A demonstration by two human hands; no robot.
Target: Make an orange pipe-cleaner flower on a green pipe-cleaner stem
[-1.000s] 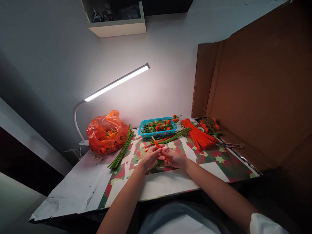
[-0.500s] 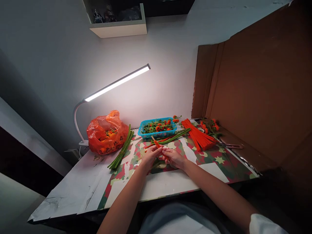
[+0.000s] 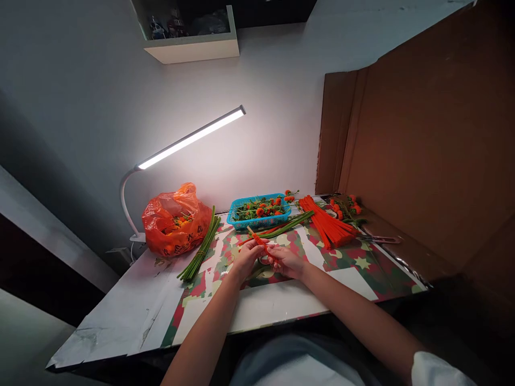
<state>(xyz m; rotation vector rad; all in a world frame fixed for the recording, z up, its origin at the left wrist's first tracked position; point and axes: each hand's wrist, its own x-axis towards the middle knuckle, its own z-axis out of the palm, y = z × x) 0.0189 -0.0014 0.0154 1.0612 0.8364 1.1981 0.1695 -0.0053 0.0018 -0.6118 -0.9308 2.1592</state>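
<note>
Both hands meet over the middle of the table. A thin tan stick with orange pipe cleaner (image 3: 257, 237) around it runs slanting between them, its bare tip pointing up and to the left. My left hand (image 3: 246, 259) pinches it from the left. My right hand (image 3: 286, 261) has its fingers closed on the lower part, which they partly hide. Just beyond the hands lie loose green pipe cleaners (image 3: 290, 223) with some orange ones beside them. A fanned bundle of orange pipe cleaners (image 3: 326, 224) rests to the right.
A blue basket (image 3: 257, 223) of orange flowers with green stems stands at the back. On the left are an orange plastic bag (image 3: 161, 236), a tied bundle of green stems (image 3: 200, 249) and a lit lamp (image 3: 193, 138). More flowers (image 3: 354, 206), scissors (image 3: 384, 239) and cardboard (image 3: 422, 145) are at right.
The fingers of my right hand have shifted slightly along the orange-wrapped stick, and more of the orange wrap shows between the hands. The view has tilted a little.
</note>
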